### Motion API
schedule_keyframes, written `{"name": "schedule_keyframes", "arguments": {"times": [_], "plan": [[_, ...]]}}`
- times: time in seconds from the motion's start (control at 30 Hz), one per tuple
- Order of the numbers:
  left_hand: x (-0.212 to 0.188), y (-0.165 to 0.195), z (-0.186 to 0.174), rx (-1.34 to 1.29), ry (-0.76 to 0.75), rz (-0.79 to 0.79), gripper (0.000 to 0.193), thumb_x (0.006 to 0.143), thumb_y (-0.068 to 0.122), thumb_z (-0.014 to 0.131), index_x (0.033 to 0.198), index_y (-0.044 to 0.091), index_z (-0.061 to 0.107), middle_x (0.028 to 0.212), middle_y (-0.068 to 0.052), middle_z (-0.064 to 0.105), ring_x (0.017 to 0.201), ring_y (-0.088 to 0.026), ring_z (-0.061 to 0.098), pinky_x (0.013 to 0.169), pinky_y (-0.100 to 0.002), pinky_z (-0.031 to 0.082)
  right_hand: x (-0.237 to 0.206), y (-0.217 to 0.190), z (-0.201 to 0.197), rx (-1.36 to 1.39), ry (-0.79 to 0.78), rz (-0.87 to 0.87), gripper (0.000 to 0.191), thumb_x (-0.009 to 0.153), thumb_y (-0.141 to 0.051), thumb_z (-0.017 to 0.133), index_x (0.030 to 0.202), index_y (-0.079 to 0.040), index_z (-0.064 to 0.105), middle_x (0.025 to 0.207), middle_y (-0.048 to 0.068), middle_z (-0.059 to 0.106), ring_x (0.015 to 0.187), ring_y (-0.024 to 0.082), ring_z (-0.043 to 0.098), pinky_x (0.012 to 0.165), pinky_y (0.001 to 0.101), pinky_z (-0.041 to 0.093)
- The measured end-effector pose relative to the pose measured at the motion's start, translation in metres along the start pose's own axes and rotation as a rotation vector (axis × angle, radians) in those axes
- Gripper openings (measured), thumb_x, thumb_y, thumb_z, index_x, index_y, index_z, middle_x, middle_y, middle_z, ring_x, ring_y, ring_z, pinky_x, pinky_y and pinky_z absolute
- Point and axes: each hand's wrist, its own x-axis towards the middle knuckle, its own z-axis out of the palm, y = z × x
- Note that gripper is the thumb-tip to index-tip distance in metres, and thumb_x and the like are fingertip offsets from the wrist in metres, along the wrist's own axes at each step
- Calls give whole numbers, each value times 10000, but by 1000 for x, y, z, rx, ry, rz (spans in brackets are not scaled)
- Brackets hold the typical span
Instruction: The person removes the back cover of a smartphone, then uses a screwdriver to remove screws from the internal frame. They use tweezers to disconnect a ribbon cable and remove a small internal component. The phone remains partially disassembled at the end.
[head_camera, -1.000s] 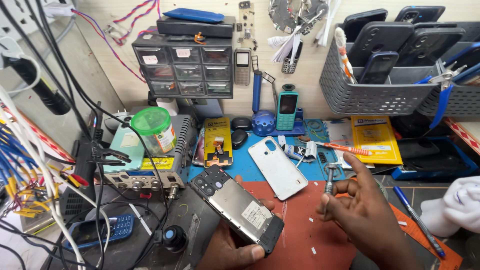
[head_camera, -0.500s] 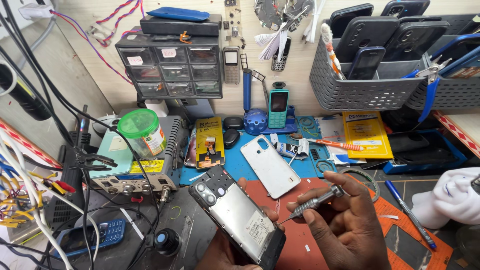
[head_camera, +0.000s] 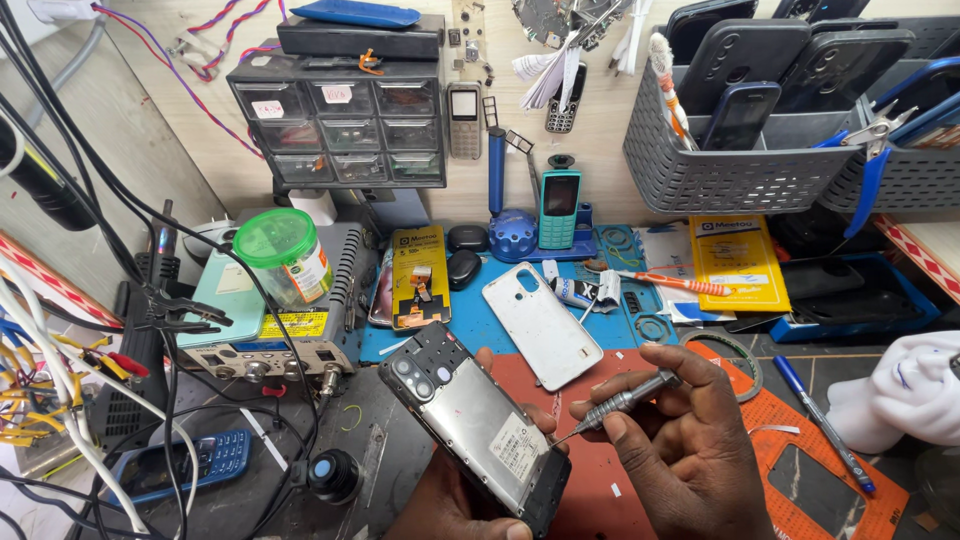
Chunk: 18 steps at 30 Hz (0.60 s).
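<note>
Cluttered with cables, tools and spare handsets, the workbench (head_camera: 420, 440) carries a red mat (head_camera: 590, 480) in front and a blue mat (head_camera: 480, 320) behind it. At the back stands a small drawer cabinet (head_camera: 338, 125), and to the right a grey basket (head_camera: 735, 160) holds several dark phones. A jar with a green lid (head_camera: 283, 252) sits on the left, on top of a metal box.

Over the red mat, the left hand (head_camera: 450, 505) is closed around the lower end of an opened phone (head_camera: 475, 425), holding it tilted with its inner side up; the camera block and a bare metal plate show. Its white back cover (head_camera: 542, 322) is already off and lies face down on the blue mat, just beyond the phone. The right hand (head_camera: 690, 450) pinches a slim metal screwdriver (head_camera: 615, 402) between thumb and fingers, the tip touching the phone's right edge near the lower end. So the shell is removed, while the inner frame looks to be in place and its fasteners not yet all out, as far as I can judge.
</note>
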Motion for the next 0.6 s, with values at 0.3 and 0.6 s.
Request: {"name": "schedule_keyframes", "arguments": {"times": [0.3, 0.6], "plan": [[-1, 1, 2, -13, 8, -5, 1444, 628, 309, 957, 1647, 220, -63, 1365, -156, 607, 1309, -266, 626, 1114, -453, 498, -1, 4, -4, 19, -32, -14, 589, 869, 78, 585, 1385, -85, 351, 1049, 208, 711, 1070, 273, 769, 865, 425, 626], [0, -4, 2, -19, -6, -6, 1484, 620, 236, 956, 1638, 229, -123, 1365, -138, 574, 1315, -268, 594, 1118, -467, 472, 0, 0, -13, -496, -10, 54, 471, 837, -184, 803, 1218, -94, 542, 1080, 97, 692, 978, 187, 754, 810, 341, 625]]}}
